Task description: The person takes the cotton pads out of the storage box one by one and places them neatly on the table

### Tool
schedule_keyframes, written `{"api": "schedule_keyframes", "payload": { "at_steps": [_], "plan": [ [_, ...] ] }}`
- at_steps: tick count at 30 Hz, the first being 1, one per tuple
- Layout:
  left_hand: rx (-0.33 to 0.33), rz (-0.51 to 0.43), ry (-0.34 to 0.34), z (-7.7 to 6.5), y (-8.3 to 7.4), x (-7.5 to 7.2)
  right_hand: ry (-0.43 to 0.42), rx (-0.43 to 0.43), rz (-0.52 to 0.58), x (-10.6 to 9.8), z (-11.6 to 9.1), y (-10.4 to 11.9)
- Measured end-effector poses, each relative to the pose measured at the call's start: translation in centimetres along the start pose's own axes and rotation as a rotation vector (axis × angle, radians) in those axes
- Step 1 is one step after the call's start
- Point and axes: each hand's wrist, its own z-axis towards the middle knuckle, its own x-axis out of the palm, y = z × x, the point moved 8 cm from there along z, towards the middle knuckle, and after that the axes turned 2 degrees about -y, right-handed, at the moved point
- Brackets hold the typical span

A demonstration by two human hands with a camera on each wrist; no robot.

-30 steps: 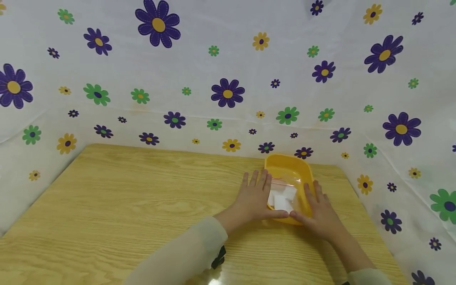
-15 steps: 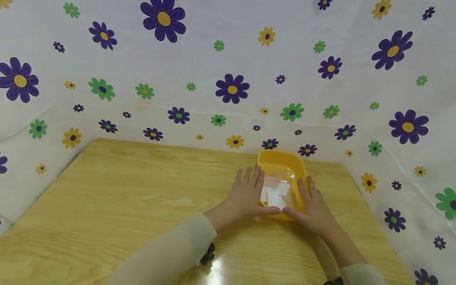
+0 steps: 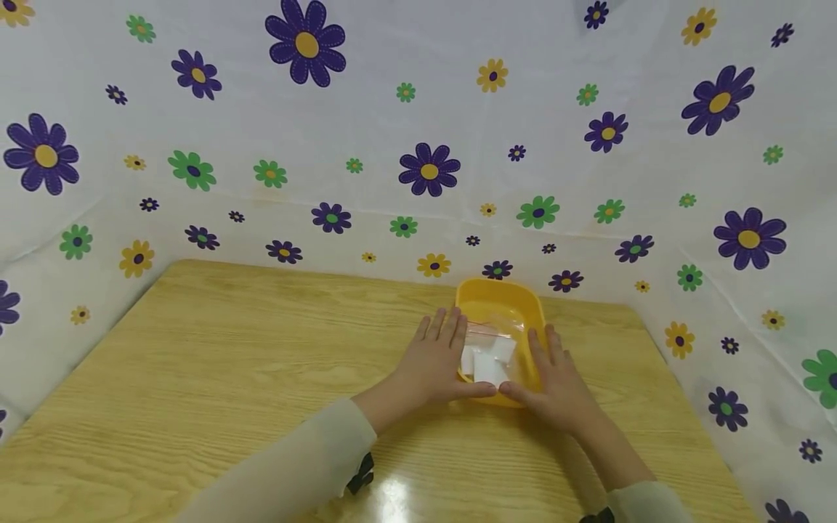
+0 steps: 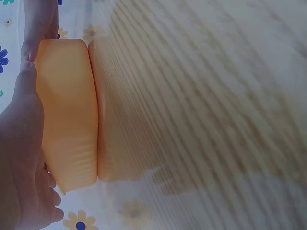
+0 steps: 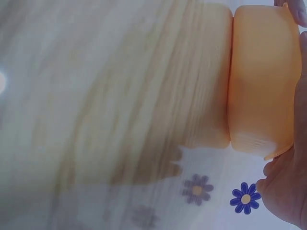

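A yellow plastic basin (image 3: 500, 292) stands toward the back right of the wooden table. My left hand (image 3: 428, 363) lies along its left side with straight fingers, its thumb stretched over the near rim. Along the opposite side, my right hand (image 3: 559, 385) has its fingers straight too, and the two thumb tips almost meet at the front. Inside the basin is a clear zip bag (image 3: 503, 347) with a red seal line, holding several flat white pieces (image 3: 487, 368). Both wrist views show the basin's smooth outer wall (image 4: 69, 115) with its base at the tabletop.
The wood-grain table (image 3: 261, 363) extends to the left and in front of the basin. A white cloth (image 3: 360, 131) printed with purple, green and yellow flowers hangs behind the table and along both sides. Light reflects off the tabletop near the front.
The basin has slid leftward along the table, with the bag in it and both hands still against its sides. The head view has shifted slightly.
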Motion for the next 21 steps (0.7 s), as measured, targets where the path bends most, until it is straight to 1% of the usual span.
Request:
{"api": "schedule_keyframes", "payload": {
  "at_steps": [16, 21],
  "plan": [
    [-0.004, 0.011, -0.019, -1.5, 2.7, -0.6, 0.022, 0.003, -0.022, 1.1, 1.3, 2.6],
    [-0.015, 0.002, -0.004, -1.8, 3.7, -0.3, 0.033, 0.006, -0.004, 1.6, 1.6, 3.5]
  ]
}}
